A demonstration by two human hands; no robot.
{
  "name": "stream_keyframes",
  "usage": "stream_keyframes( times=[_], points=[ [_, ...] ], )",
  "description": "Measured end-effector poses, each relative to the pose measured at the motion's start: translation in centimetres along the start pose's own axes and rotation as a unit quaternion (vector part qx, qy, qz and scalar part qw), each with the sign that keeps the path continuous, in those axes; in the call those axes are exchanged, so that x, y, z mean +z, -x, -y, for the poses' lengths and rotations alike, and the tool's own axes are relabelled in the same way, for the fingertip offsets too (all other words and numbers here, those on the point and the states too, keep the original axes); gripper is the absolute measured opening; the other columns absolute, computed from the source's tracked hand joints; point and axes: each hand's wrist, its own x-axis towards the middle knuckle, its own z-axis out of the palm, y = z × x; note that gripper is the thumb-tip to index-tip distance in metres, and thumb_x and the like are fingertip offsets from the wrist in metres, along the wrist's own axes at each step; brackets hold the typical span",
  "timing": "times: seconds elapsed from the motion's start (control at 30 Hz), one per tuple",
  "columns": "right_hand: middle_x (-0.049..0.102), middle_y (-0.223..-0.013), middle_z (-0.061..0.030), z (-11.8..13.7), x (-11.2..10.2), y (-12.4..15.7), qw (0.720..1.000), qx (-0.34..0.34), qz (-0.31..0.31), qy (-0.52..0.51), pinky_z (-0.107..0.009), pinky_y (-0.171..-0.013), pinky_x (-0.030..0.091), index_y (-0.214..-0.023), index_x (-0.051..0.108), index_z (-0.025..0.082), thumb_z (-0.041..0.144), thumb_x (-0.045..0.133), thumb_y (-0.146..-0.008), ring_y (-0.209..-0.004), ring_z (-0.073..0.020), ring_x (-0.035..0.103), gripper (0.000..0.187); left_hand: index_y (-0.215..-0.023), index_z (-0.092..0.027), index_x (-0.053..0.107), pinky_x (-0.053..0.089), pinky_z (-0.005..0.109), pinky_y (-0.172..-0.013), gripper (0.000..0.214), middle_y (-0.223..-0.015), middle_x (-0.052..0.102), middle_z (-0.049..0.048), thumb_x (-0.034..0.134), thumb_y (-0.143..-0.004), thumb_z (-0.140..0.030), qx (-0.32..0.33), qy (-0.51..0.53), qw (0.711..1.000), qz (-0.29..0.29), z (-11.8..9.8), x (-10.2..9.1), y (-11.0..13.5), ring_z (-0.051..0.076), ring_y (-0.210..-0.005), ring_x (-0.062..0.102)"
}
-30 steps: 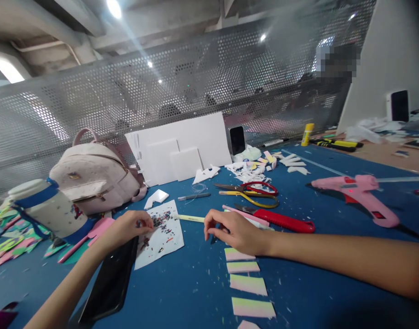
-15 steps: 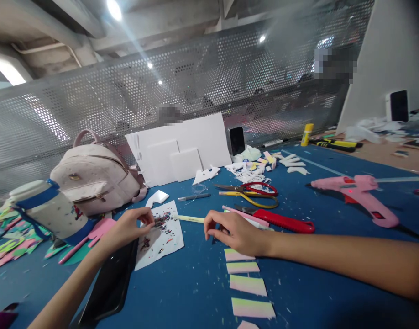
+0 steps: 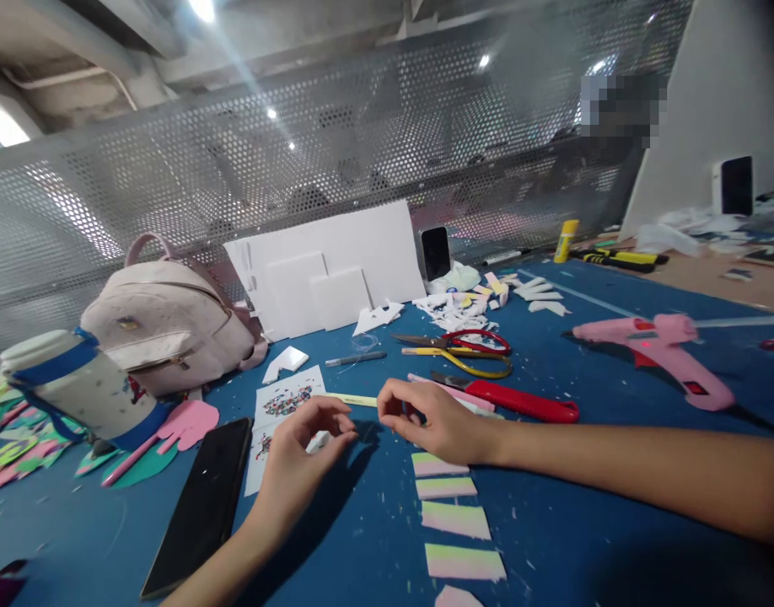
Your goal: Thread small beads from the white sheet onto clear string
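My left hand hovers over the near right edge of a small white paper. Its fingers are curved, with a gap between thumb and fingertips and nothing visible in them. Colourful tiny bits lie in small heaps on that paper. Facing it, my right hand is curled closed, its fingertips drawn together; anything in them is too small to make out. Just nearer than the right hand, several green-to-pink strips lie in a column. A pale yellow stick lies behind the hands, partly covered.
Right of the hands lie a red utility knife, scissors and a pink glue gun. A black phone, a tumbler and a backpack stand or lie left. White boards lean behind, near white scraps.
My left hand has moved right, away from the bits on the paper and toward my right hand, and its fingers have parted. My right hand stays nearly in place.
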Motion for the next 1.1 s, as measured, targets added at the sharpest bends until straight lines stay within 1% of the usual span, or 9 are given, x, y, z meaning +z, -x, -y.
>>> stream_keyframes(
  times=[0.07, 0.13, 0.4, 0.77, 1.1],
  points=[
    [0.061, -0.083, 0.0007, -0.04, 0.05, 0.06, 1.0, -0.004, -0.003, 0.0, -0.023, -0.061, 0.04, -0.096, 0.058, 0.019, 0.023, 0.056, -0.099, -0.065, -0.0109, 0.05, 0.006, -0.101, -0.021, 0.065, 0.055, 0.032, -0.08, 0.019, -0.084, 0.07, 0.0012, 0.071, -0.083, -0.016, 0.011, 0.019, 0.999, -0.028, -0.15, 0.11, 0.2, 0.017, -0.078, 0.066],
    [0.061, -0.084, 0.0004, -0.01, 0.04, 0.1, 1.0, -0.005, -0.009, 0.002, -0.023, -0.061, 0.04, -0.095, 0.059, 0.019, 0.022, 0.057, -0.099, -0.066, -0.0109, 0.05, 0.005, -0.102, -0.022, 0.066, 0.054, 0.032, -0.081, 0.021, -0.084, 0.069, 0.0006, 0.072, -0.083, -0.014, 0.019, 0.034, 0.998, -0.044, -0.13, 0.01, 0.19, 0.017, -0.079, 0.066],
    [0.061, -0.083, 0.0008, 0.08, -0.13, 0.02, 0.999, -0.002, -0.037, 0.014, -0.023, -0.059, 0.039, -0.092, 0.058, 0.019, 0.018, 0.058, -0.096, -0.065, -0.0104, 0.049, 0.004, -0.105, -0.024, 0.067, 0.052, 0.033, -0.081, 0.024, -0.084, 0.071, -0.0007, 0.072, -0.085, -0.012, 0.021, 0.057, 0.997, -0.048, 0.13, 0.03, 0.24, 0.017, -0.08, 0.067],
    [0.061, -0.078, 0.003, -0.06, 0.04, 0.02, 0.998, 0.017, -0.049, 0.046, -0.023, -0.06, 0.037, -0.09, 0.058, 0.019, 0.016, 0.061, -0.093, -0.062, -0.0098, 0.05, 0.005, -0.106, -0.027, 0.067, 0.053, 0.035, -0.085, 0.026, -0.085, 0.076, -0.0011, 0.071, -0.085, -0.013, 0.021, 0.043, 0.998, -0.05, -0.1, -0.38, 0.32, 0.018, -0.082, 0.07],
    [0.058, -0.071, 0.0049, 0.04, 0.03, 0.08, 0.997, 0.02, -0.049, 0.06, -0.022, -0.06, 0.036, -0.09, 0.059, 0.019, 0.016, 0.062, -0.092, -0.059, -0.0094, 0.049, 0.005, -0.107, -0.025, 0.066, 0.055, 0.038, -0.085, 0.024, -0.086, 0.078, 0.0021, 0.07, -0.086, -0.014, 0.011, 0.03, 0.998, -0.053, -0.18, -0.41, 0.52, 0.021, -0.084, 0.072]
  ],
)
